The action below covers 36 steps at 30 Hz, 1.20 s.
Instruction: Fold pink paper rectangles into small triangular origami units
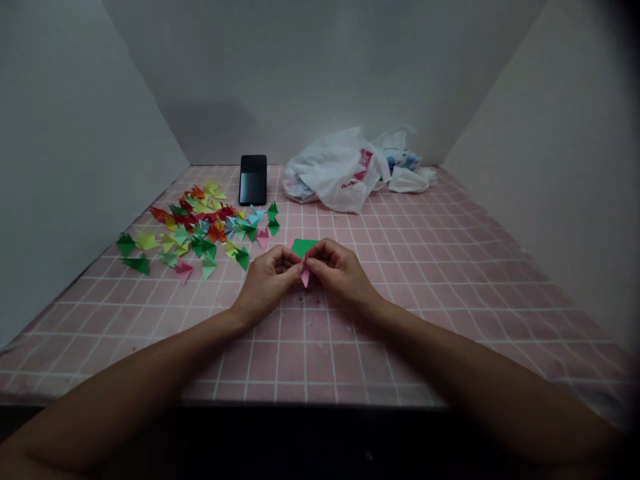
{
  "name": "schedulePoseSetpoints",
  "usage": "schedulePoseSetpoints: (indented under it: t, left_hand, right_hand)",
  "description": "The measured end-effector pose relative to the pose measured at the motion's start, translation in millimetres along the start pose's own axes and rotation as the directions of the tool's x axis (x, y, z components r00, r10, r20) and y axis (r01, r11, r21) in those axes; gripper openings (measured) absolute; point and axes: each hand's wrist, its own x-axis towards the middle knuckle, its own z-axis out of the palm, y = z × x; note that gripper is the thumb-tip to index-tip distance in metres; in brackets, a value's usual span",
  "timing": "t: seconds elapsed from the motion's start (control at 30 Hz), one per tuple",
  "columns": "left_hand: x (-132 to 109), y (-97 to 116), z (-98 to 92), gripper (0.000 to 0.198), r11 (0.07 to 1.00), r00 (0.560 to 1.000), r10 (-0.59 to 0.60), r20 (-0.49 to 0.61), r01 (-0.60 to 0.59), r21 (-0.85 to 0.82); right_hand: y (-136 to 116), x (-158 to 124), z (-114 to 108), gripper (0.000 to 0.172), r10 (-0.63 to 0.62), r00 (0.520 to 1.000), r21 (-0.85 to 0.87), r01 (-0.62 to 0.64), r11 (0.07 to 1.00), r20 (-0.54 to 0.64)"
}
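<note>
Between my two hands is a small piece of folded pink paper (306,276), its pointed end hanging down toward me. My left hand (273,273) pinches it from the left with thumb and forefinger. From the right, my right hand (337,270) pinches the same paper, fingertips nearly touching the left ones. Just behind my fingers lies green paper (305,247) on the table, with a pink edge showing at its left; my hands cover part of it. Left of my hands spreads a group of small folded paper cranes (203,245) in red, orange, yellow, green, blue and pink.
A black phone (253,180) lies behind the folded papers. White plastic bags (335,173) sit at the back, right of the phone. A pink checked cloth (425,320) covers the table, and pale walls (325,73) enclose its back and sides.
</note>
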Motion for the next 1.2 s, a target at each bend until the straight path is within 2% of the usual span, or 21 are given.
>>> schedulePoseSetpoints:
  t: [0.57,0.8,1.2]
  left_hand:
    - [-0.4,4.0,1.0,0.018,1.000,1.000,-0.010,-0.009,0.010,0.021]
    - [-0.8,5.2,1.1,0.020,1.000,1.000,-0.007,-0.015,0.007,0.001]
    - [-0.5,5.7,1.0,0.018,1.000,1.000,0.009,-0.016,-0.009,0.022]
  right_hand:
    - [2.4,1.9,-0.3,0.009,-0.061,0.997,-0.105,0.056,0.993,-0.039]
    - [2.7,2.5,0.9,0.017,-0.019,1.000,0.020,0.020,1.000,-0.024]
    - [1.7,1.4,2.0,0.016,-0.040,0.999,0.015,0.041,0.999,-0.017]
